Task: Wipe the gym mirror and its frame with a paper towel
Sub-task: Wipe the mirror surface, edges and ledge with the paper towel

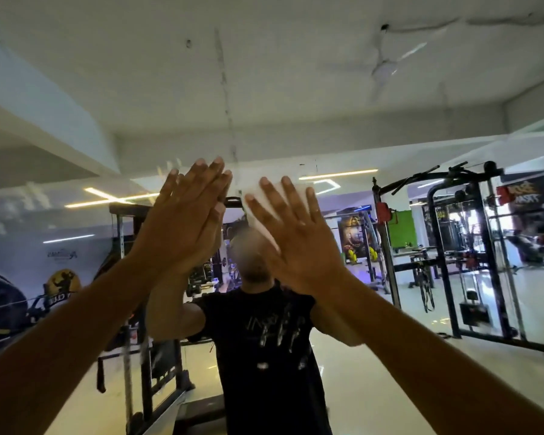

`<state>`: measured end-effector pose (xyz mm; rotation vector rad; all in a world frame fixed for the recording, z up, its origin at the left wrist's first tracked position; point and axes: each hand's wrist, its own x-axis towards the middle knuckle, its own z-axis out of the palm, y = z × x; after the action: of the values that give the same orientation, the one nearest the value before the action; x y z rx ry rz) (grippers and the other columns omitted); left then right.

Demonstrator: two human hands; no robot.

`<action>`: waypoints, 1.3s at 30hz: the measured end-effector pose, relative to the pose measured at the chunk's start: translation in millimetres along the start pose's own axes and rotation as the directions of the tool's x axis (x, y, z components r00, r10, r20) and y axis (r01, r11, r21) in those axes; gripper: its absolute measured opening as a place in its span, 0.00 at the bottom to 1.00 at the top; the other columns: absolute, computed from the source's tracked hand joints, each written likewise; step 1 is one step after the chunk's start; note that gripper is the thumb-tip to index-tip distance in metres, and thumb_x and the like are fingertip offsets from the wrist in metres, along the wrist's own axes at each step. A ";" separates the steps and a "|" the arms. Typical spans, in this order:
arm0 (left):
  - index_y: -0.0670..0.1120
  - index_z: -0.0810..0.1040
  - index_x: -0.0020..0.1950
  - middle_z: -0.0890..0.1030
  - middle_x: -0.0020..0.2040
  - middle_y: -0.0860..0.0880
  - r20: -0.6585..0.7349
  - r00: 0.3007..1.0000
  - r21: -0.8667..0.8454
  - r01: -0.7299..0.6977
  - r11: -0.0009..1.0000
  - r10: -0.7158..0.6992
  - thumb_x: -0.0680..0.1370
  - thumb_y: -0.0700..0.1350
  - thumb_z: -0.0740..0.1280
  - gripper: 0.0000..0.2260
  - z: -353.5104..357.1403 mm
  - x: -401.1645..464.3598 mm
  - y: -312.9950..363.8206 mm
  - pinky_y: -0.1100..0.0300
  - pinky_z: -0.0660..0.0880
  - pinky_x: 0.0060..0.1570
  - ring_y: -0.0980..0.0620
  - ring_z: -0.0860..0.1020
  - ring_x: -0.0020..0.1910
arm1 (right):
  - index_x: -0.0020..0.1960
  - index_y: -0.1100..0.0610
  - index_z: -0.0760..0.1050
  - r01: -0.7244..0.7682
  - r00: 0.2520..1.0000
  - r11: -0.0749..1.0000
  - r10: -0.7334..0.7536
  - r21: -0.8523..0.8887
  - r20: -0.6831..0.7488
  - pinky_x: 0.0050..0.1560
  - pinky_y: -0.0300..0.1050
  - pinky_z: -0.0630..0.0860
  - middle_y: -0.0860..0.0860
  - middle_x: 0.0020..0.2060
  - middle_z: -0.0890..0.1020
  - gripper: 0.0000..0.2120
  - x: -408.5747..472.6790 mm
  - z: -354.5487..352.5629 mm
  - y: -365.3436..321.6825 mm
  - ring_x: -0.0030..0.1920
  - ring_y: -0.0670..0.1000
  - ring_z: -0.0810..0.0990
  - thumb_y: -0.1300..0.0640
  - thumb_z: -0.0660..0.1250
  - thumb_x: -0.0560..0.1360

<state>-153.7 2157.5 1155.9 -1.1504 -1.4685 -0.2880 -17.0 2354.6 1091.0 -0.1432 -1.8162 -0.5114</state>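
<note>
The gym mirror [374, 127] fills almost the whole view, with streaks and smudges on the glass. A vertical seam [225, 89] between two panes runs down its middle. My right hand [296, 237] lies flat with straight fingers and presses a white paper towel [258, 211] against the glass, just right of the seam. My left hand [186, 221] is raised beside it, fingers straight and flat on or very near the glass, holding nothing. My own reflection in a black shirt stands behind both hands. No frame edge of the mirror shows.
Everything else is reflection: a black cable machine and rack [471, 252] at the right, another rack [132, 277] at the left, wall posters, a ceiling fan [387, 69], a shiny pale floor [390, 387].
</note>
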 end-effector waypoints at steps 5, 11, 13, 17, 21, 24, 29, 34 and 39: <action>0.49 0.55 0.89 0.53 0.90 0.48 0.016 1.000 0.005 -0.011 1.000 0.011 0.88 0.58 0.45 0.30 -2.3 -5.9 -24.0 0.38 0.47 0.87 0.45 0.49 0.89 | 0.91 0.47 0.46 -0.317 0.944 0.948 0.318 0.021 -0.084 0.87 0.68 0.39 0.52 0.90 0.42 0.32 45.7 -3.3 -7.6 0.89 0.60 0.39 0.39 0.45 0.90; 0.48 0.57 0.89 0.57 0.89 0.48 -0.024 0.999 -0.043 -0.032 0.999 0.031 0.88 0.56 0.50 0.29 -11.3 -12.3 -53.0 0.38 0.49 0.87 0.46 0.52 0.89 | 0.90 0.48 0.51 -0.008 1.000 0.998 0.009 -0.068 0.012 0.87 0.68 0.43 0.52 0.90 0.46 0.33 21.0 4.9 -40.9 0.89 0.58 0.41 0.37 0.47 0.89; 0.48 0.57 0.89 0.57 0.89 0.47 -0.051 0.999 -0.008 -0.003 1.000 0.002 0.88 0.56 0.49 0.29 -13.4 -19.2 -75.1 0.37 0.49 0.86 0.46 0.52 0.89 | 0.91 0.48 0.49 -0.133 0.991 0.988 0.132 -0.075 -0.013 0.87 0.69 0.43 0.52 0.90 0.44 0.34 36.4 -1.6 -32.1 0.89 0.58 0.40 0.35 0.45 0.88; 0.48 0.57 0.89 0.56 0.89 0.48 -0.092 0.995 -0.026 0.024 0.999 -0.027 0.88 0.57 0.47 0.29 -16.0 -34.4 -105.8 0.38 0.48 0.86 0.47 0.52 0.89 | 0.91 0.50 0.48 -0.339 0.939 0.940 0.335 -0.044 -0.074 0.86 0.70 0.41 0.55 0.90 0.44 0.35 70.5 3.9 -78.6 0.89 0.63 0.41 0.36 0.45 0.89; 0.52 0.54 0.90 0.52 0.90 0.52 -0.135 0.991 -0.024 -0.030 0.999 0.027 0.90 0.54 0.50 0.27 1.3 -38.2 -127.7 0.37 0.49 0.86 0.49 0.49 0.89 | 0.91 0.48 0.49 0.047 0.999 0.995 -0.045 -0.090 0.029 0.87 0.69 0.43 0.52 0.90 0.45 0.33 39.7 23.3 -119.4 0.89 0.60 0.40 0.38 0.51 0.90; 0.55 0.45 0.90 0.44 0.90 0.54 -0.143 0.989 -0.010 0.029 1.000 -0.030 0.90 0.52 0.51 0.29 23.1 -39.5 -144.2 0.36 0.46 0.86 0.49 0.43 0.89 | 0.91 0.46 0.47 -0.195 0.980 0.979 0.193 -0.057 -0.047 0.87 0.69 0.44 0.50 0.90 0.43 0.32 46.2 14.0 -95.7 0.89 0.57 0.39 0.37 0.45 0.89; 0.51 0.47 0.90 0.49 0.90 0.50 -0.157 0.988 -0.066 -0.019 0.998 0.008 0.90 0.52 0.48 0.28 23.6 -45.0 -154.1 0.33 0.51 0.85 0.45 0.49 0.89 | 0.91 0.45 0.47 -0.038 0.998 0.999 0.039 -0.023 0.042 0.87 0.69 0.42 0.50 0.90 0.42 0.30 31.6 30.6 -154.4 0.89 0.58 0.37 0.41 0.49 0.91; 0.55 0.45 0.90 0.44 0.90 0.52 -0.145 0.989 -0.037 -0.013 0.999 0.008 0.90 0.52 0.50 0.29 31.0 -48.7 -162.4 0.32 0.47 0.85 0.47 0.44 0.89 | 0.90 0.46 0.50 -0.324 0.943 0.946 0.323 0.003 -0.084 0.87 0.69 0.44 0.50 0.90 0.45 0.30 50.9 21.1 -118.0 0.89 0.57 0.41 0.40 0.45 0.90; 0.53 0.51 0.90 0.51 0.90 0.52 -0.123 0.992 -0.037 -0.014 0.999 0.009 0.89 0.52 0.49 0.27 0.5 -56.3 -159.0 0.34 0.49 0.85 0.46 0.49 0.89 | 0.91 0.46 0.49 0.038 0.998 0.999 -0.037 -0.018 0.048 0.87 0.68 0.42 0.49 0.90 0.44 0.31 39.7 35.0 -166.3 0.89 0.57 0.38 0.40 0.49 0.91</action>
<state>-285.8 2054.3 1174.6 -1.1503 -1.3530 -0.3734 -118.7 2213.6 1075.7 -0.1357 -1.8636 -0.5558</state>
